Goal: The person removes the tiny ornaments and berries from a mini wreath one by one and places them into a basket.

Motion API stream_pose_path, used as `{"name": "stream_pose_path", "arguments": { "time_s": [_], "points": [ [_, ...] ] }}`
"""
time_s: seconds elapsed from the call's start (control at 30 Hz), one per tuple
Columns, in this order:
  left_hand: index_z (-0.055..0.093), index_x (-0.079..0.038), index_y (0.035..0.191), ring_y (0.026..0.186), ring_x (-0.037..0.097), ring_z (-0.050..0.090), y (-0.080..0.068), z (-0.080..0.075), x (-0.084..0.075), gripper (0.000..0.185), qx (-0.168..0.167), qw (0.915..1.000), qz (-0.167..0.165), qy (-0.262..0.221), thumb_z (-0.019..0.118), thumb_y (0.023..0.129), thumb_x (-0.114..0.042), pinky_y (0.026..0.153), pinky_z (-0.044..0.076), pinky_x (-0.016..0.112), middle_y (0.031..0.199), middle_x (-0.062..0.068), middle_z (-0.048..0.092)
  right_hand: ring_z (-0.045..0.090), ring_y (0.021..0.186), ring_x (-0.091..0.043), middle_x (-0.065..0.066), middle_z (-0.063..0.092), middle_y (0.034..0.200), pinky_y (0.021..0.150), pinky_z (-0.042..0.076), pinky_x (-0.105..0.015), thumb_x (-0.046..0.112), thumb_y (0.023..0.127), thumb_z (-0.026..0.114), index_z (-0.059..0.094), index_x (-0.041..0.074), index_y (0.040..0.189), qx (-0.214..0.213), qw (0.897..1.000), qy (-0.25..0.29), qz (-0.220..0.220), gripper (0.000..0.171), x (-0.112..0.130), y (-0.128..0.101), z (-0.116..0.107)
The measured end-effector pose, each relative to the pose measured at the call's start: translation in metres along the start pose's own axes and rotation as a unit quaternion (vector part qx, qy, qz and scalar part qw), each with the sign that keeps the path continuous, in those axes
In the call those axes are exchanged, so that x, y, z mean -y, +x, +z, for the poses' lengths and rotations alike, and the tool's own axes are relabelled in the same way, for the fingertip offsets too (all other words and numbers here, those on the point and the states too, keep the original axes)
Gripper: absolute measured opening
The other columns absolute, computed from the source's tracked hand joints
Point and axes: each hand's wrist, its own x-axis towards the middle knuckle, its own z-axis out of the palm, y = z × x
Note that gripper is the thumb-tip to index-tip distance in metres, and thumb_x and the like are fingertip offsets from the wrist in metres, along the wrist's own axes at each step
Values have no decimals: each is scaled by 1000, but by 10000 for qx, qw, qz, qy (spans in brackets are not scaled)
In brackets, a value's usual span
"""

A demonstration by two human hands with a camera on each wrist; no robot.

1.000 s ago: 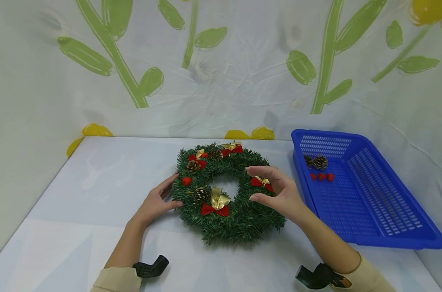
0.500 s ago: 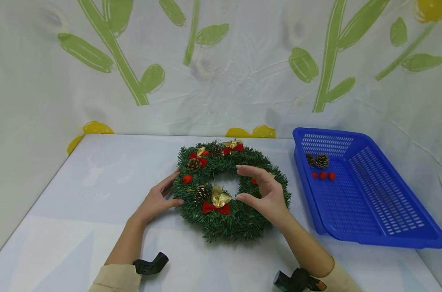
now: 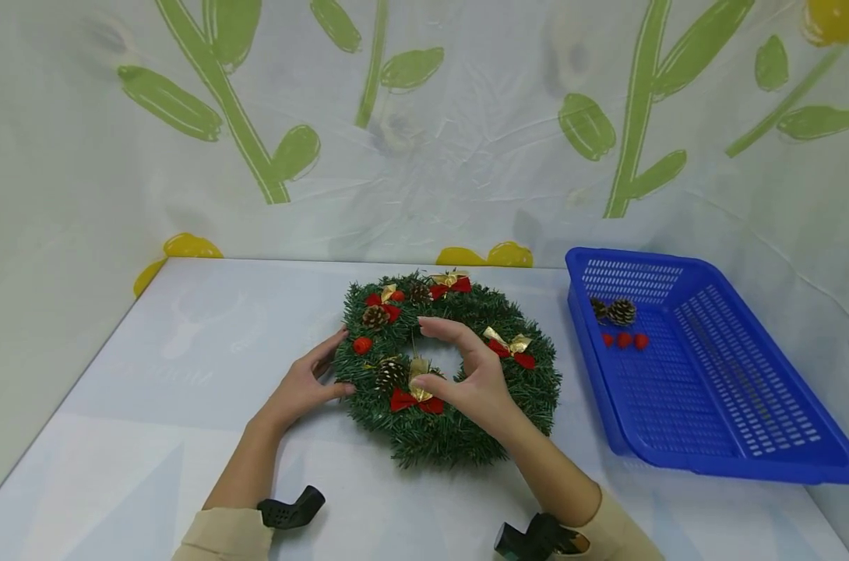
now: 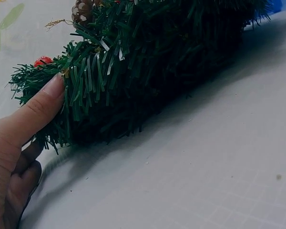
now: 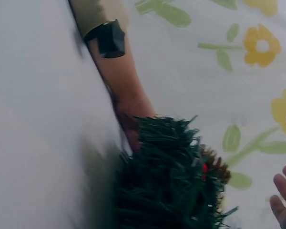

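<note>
A green wreath [image 3: 459, 440] lies on the white table, trimmed with red-and-gold bows, pine cones and red berries. My left hand [image 3: 300, 391] holds its left edge; in the left wrist view the thumb [image 4: 45, 98] presses the bristly side while the other fingers are partly hidden behind it. Over the wreath's middle hovers my right hand [image 3: 475, 383], thumb and fingers spread apart in a C with nothing between them. It overlaps the front bow [image 3: 417, 401] and a gold ribbon in the head view. Right fingertips [image 5: 283, 186] show at the right wrist view's edge.
A blue plastic basket [image 3: 610, 405] stands at the right of the table, with pine cones [image 3: 621, 312] and red berries [image 3: 624, 340] at its left side. Behind the table hangs a white backdrop [image 3: 480, 171] printed with green stems and leaves.
My right hand has moved left across the wreath, from its right bow to over the central hole, uncovering that bow. The left hand keeps its place on the wreath's left edge.
</note>
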Motion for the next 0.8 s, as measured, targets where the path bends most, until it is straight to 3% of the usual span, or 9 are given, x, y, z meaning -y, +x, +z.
{"name": "stream_pose_path", "arguments": {
  "time_s": [0.2,0.33,0.43,0.57,0.67,0.8],
  "points": [
    [31,-20,150,139,36,28,-1,-1,-1,87,4,10000,26,36,79,77,-22,111,29,50,155,10,25,49,123,-23,-16,52,133,103,40,-52,4,73,80,51,-1,131,189,9983,-486,272,65,-13,-1,15],
    [31,-19,150,139,36,28,-1,-1,-1,88,-8,10000,63,71,80,77,-23,111,29,50,155,10,24,51,121,-24,-16,53,132,99,45,-50,7,71,82,51,-1,132,360,9937,-1054,104,69,-22,-3,22],
    [31,-18,150,140,37,27,0,-1,-2,88,5,10000,95,5,79,77,-22,111,28,51,156,11,24,59,99,-22,-15,54,131,85,53,-39,8,69,84,51,-2,132,464,9910,-1258,-37,71,-27,-5,26],
    [31,-17,150,140,38,25,0,-1,0,86,25,9999,125,-30,79,78,-20,111,28,53,156,12,23,51,70,-19,-15,55,128,61,48,-31,9,69,84,51,-2,131,500,9900,-1318,18,72,-30,-6,29],
    [31,-17,150,140,38,25,0,-1,0,86,22,9999,130,22,78,78,-20,111,28,53,156,13,23,48,69,-18,-15,56,126,58,45,-29,11,70,83,51,0,132,573,9888,-1369,187,71,-33,-7,30],
    [31,-18,150,140,37,26,0,-1,0,87,9,9999,91,87,79,78,-23,111,29,52,156,11,23,51,79,-15,-12,54,130,64,48,-27,14,73,82,50,3,134,683,9863,-1436,436,70,-36,-9,31]
  ]
}}
